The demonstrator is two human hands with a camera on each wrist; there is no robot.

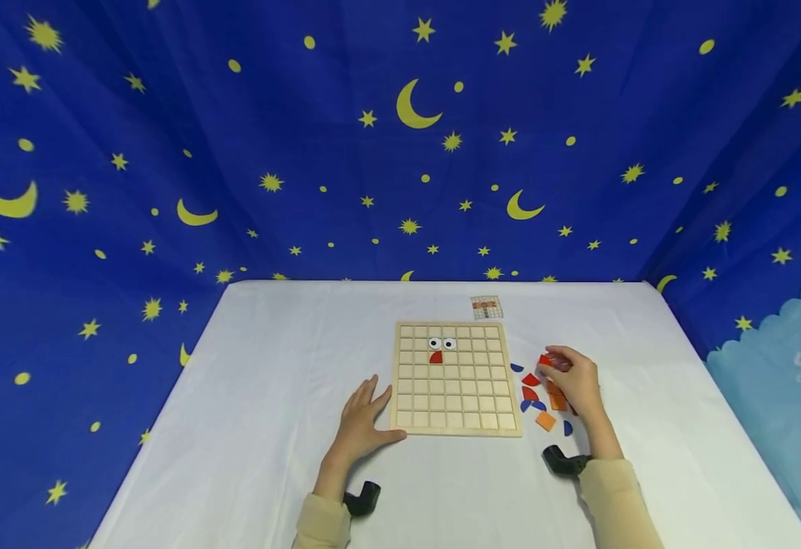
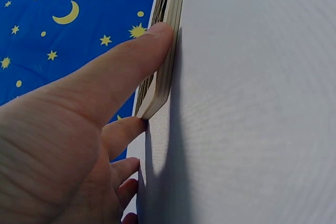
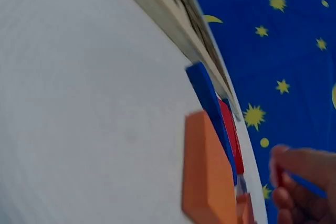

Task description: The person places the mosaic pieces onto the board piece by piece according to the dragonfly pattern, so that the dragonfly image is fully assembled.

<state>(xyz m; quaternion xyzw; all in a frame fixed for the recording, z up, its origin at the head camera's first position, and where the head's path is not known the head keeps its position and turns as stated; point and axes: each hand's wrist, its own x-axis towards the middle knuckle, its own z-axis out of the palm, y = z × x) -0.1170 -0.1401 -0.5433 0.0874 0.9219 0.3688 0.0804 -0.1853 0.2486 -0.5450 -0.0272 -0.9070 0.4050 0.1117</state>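
A pale wooden grid board (image 1: 455, 396) lies on the table. In its upper rows sit two round eye pieces (image 1: 435, 344) with a red piece (image 1: 435, 357) just below them. My left hand (image 1: 362, 427) is at the board's near left corner, fingers spread. In the left wrist view its thumb (image 2: 142, 51) rests against the board's edge. Right of the board, my right hand (image 1: 577, 383) pinches a small red piece (image 1: 545, 360) between thumb and fingers. The right wrist view shows that right hand (image 3: 307, 182) off the tabletop.
Beside and below my right hand lie loose pieces: several orange squares (image 1: 545, 421), red pieces (image 1: 529, 393) and blue half-rounds (image 1: 568, 428). Behind the board is a small pattern card (image 1: 487, 307). A blue star-and-moon cloth (image 1: 400, 152) hangs behind the white table (image 1: 270, 381).
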